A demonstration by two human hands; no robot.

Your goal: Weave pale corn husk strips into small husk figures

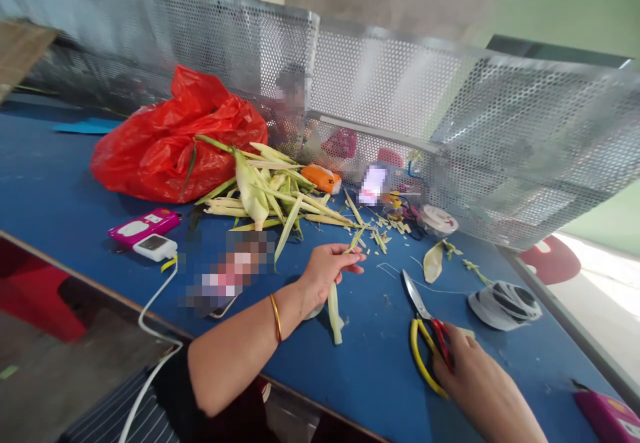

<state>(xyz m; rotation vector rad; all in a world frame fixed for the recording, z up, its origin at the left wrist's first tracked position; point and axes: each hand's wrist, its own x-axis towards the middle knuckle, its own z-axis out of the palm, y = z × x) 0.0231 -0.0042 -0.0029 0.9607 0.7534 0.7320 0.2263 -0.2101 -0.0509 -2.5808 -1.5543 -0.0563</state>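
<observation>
My left hand (327,273) pinches a pale green husk strip (334,313) above the middle of the blue table. One end of the strip sticks out past the fingertips, and the other hangs down below the palm. At the lower right, my right hand (470,369) is closed around the red handle of a pair of scissors (425,329). The yellow handle loop stays outside the fingers. The metal blades look closed and point away from me. Small husk clippings (383,236) lie scattered beyond my left hand.
A heap of husks (273,193) lies by a red plastic bag (175,143). A lit phone (373,186) leans at the perforated metal screen (370,83). Spools (505,304) stand at right. A white cable (150,309) hangs over the table's near edge.
</observation>
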